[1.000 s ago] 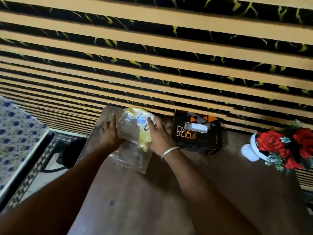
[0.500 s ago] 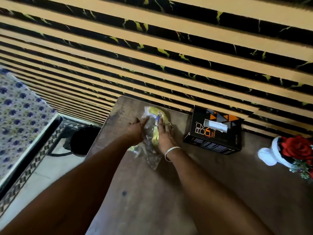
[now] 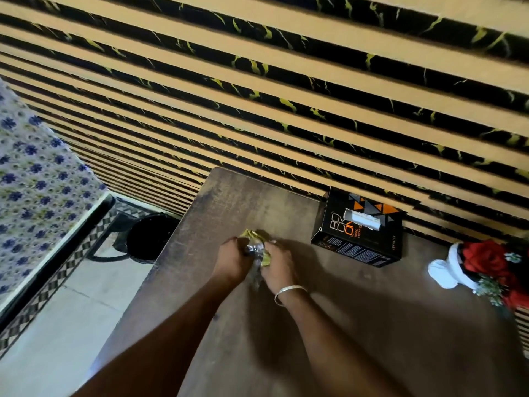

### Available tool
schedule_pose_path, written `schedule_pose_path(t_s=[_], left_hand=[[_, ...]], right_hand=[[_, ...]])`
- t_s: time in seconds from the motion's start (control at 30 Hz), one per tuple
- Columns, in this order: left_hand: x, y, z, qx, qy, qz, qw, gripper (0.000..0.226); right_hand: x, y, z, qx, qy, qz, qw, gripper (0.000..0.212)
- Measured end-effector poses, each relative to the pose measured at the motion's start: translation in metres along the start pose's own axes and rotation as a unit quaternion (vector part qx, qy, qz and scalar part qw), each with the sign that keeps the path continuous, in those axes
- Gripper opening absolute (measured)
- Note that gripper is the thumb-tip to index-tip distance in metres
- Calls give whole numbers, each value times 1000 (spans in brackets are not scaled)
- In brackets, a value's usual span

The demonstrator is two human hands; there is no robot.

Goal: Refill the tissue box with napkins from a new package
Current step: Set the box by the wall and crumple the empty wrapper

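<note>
A black tissue box (image 3: 360, 242) with orange triangles stands at the back of the brown table (image 3: 372, 325), against the wall, and white tissue shows in its top slot. Left of it, my left hand (image 3: 233, 260) and my right hand (image 3: 277, 266) press together on a crumpled clear and yellow plastic wrapper (image 3: 257, 247). Only a small wad of the wrapper shows between the fingers. A silver bangle circles my right wrist.
A white vase of red flowers (image 3: 483, 267) stands at the table's right end. A black bin (image 3: 151, 239) sits on the tiled floor past the table's left edge. A blue-flowered cloth (image 3: 37, 190) covers furniture at far left. The striped wall backs the table.
The wrapper was a wide, loose sheet between my hands a second ago. Both hands have squeezed it into a small wad, and the view has shifted so the table sits further right.
</note>
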State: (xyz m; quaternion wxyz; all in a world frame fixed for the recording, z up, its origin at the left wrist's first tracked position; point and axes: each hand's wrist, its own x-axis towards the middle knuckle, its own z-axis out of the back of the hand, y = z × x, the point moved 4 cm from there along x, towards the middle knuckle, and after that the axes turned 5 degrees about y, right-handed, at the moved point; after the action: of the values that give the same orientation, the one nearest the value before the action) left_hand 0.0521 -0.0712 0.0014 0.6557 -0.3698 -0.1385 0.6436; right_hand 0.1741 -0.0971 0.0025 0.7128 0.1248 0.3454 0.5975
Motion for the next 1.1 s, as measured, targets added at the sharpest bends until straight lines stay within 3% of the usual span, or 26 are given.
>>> schedule_pose_path(t_s=[0.23, 0.47, 0.6, 0.83, 1.1], left_hand=[[-65, 18, 30, -47, -44, 33, 997, 30], [-139, 38, 102, -127, -145, 69, 979, 11], [-162, 66, 131, -188, -135, 89, 969, 10], [-174, 111, 193, -196, -166, 81, 963, 10], [-145, 236, 286, -192, -131, 96, 968, 7]], right_hand=[[-62, 42, 2, 47, -6, 60, 997, 46], [-89, 117, -24, 30, 10, 177, 984, 31], [-101, 158, -38, 34, 6, 213, 976, 27], [-95, 227, -79, 2, 46, 243, 969, 30], [-55, 330, -190, -11, 60, 221, 973, 37]])
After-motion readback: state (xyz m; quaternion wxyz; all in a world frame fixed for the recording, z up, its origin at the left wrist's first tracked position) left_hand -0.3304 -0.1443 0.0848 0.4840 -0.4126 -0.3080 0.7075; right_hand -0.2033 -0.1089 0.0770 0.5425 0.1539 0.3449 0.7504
